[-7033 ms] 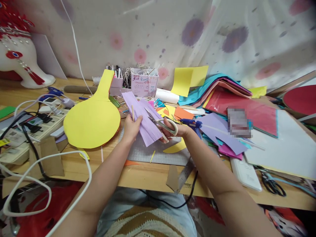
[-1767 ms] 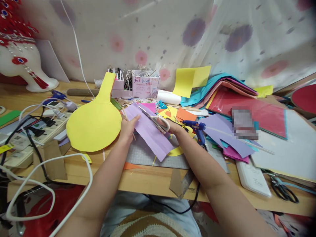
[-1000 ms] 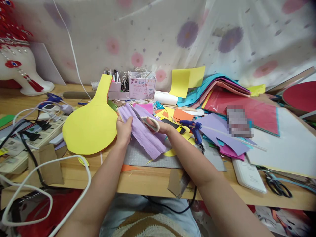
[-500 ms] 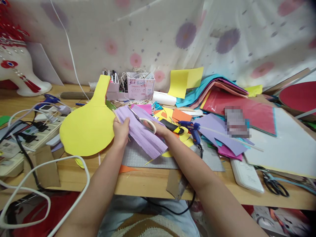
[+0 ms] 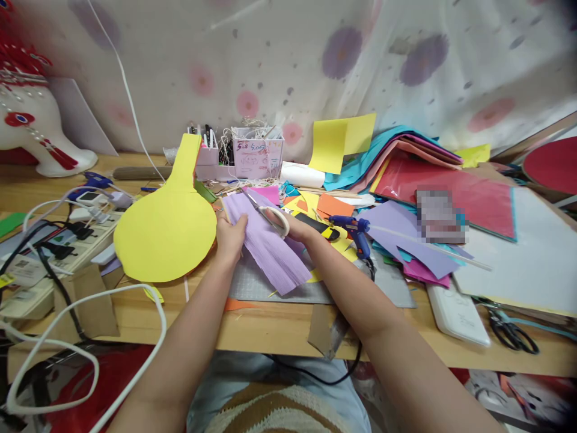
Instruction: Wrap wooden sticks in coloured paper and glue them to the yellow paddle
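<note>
A strip of purple crepe paper (image 5: 276, 258) hangs over the grey cutting mat (image 5: 252, 282). My left hand (image 5: 232, 236) is closed on its left end, thumb on top. White-handled scissors (image 5: 276, 221) lie across the paper, blades pointing up and left. My right hand (image 5: 295, 230) grips their handles, its fingers partly hidden behind the handle and paper. Beside my left hand lies a large yellow paddle-shaped paper cutout (image 5: 164, 234). Close to the right hand are a black and yellow utility knife (image 5: 322, 227) and a blue glue gun (image 5: 354, 231).
Purple card (image 5: 401, 228), a white power bank (image 5: 457, 316) and black scissors (image 5: 514, 334) lie to the right. Power strips with cables (image 5: 67, 249) crowd the left. At the back stands a pen box (image 5: 258, 157). A white cable (image 5: 162, 313) loops near my left forearm.
The view has shifted slightly, so most things sit a little differently in the picture. Both hands still hold the crepe paper and scissors, with the scissors in a similar place on the paper.
</note>
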### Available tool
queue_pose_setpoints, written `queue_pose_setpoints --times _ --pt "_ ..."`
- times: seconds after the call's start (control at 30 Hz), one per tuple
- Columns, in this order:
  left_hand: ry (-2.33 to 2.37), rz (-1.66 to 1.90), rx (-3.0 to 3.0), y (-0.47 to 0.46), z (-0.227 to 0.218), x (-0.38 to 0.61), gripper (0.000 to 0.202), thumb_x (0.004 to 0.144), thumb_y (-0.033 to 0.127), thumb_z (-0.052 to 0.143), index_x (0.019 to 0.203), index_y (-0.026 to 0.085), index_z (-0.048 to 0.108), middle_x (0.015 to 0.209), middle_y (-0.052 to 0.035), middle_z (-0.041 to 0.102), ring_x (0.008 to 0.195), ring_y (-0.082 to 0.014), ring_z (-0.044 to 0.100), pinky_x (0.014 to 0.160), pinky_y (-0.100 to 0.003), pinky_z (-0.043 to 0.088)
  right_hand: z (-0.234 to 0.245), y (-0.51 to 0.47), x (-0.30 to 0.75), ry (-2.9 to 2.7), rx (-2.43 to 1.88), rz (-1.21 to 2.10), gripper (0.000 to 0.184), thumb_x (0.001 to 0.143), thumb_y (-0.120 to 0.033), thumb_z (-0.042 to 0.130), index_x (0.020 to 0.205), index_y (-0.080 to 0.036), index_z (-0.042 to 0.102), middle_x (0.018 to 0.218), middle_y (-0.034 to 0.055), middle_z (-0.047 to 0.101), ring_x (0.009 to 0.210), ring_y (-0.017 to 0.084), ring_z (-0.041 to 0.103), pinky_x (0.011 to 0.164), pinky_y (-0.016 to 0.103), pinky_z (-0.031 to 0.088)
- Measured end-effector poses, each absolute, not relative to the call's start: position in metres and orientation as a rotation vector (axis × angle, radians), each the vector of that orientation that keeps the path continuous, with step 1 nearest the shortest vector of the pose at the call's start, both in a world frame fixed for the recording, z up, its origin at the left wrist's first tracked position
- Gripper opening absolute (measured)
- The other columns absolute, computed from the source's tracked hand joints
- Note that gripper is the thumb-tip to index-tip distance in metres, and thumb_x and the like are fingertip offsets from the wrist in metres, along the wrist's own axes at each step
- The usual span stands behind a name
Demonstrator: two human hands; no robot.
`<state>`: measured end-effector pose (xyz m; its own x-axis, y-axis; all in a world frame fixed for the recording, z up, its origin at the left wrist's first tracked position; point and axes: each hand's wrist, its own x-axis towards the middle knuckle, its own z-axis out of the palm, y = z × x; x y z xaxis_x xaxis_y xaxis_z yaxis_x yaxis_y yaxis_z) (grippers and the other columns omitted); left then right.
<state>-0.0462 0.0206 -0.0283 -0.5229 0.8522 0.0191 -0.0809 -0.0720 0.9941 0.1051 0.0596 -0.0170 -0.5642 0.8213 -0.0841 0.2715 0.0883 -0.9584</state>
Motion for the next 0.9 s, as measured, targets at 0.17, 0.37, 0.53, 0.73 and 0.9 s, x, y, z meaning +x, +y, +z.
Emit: queue_pose_setpoints --times 0.17,0.37,0.53,0.73,0.9 --pt "1.424 1.780 0.810 0.020 -0.016 -0.054 0.033 0.058 0.023 0.063 0.089 0.016 0.056 0.094 -0.0064 0.064 0.085 -0.0168 0.061 0.079 -0.030 0.048 -0.011 0.050 0.116 -1.969 -1.110 1.461 0.056 0.071 -0.072 0.037 0.070 -0.018 0.052 0.056 -0.0005 0.050 0.054 0.012 0.047 0.050 0.025 0.039" --pt "1.333 1.801 0.680 0.022 -0.007 -0.069 0.027 0.056 0.022 0.061 0.081 0.014 0.055 0.085 -0.0050 0.063 0.080 -0.0171 0.061 0.075 -0.030 0.050 0.006 0.025 0.142 -2.288 -1.557 0.801 0.049 0.073 -0.065 0.043 0.075 -0.017 0.053 0.071 0.0048 0.059 0.066 0.017 0.055 0.059 0.027 0.039" --pt "1.343 1.759 0.757 0.021 -0.007 -0.068 0.030 0.060 0.023 0.060 0.088 0.013 0.056 0.089 -0.0071 0.064 0.081 -0.0166 0.061 0.077 -0.031 0.049 0.001 0.013 0.162 -2.255 -2.128 0.179 0.043 0.080 -0.052 0.041 0.097 -0.014 0.051 0.094 0.0149 0.062 0.086 0.028 0.060 0.069 0.034 0.042" --pt "1.576 1.679 1.004 0.024 -0.019 -0.068 0.032 0.066 0.027 0.060 0.095 0.015 0.055 0.098 -0.0089 0.063 0.085 -0.0179 0.061 0.081 -0.033 0.048 -0.008 0.008 0.169 -2.233 -2.256 -0.020 0.042 0.079 -0.037 0.049 0.110 -0.009 0.045 0.105 0.0185 0.058 0.097 0.027 0.056 0.075 0.034 0.043" --pt "1.730 1.651 1.149 0.029 -0.029 -0.072 0.029 0.070 0.033 0.059 0.093 0.016 0.054 0.094 -0.0086 0.063 0.084 -0.0190 0.061 0.082 -0.035 0.047 -0.004 0.002 0.152 -2.341 -1.919 -0.071 0.038 0.082 -0.040 0.047 0.107 -0.012 0.050 0.112 0.0158 0.054 0.108 0.026 0.047 0.084 0.033 0.040"
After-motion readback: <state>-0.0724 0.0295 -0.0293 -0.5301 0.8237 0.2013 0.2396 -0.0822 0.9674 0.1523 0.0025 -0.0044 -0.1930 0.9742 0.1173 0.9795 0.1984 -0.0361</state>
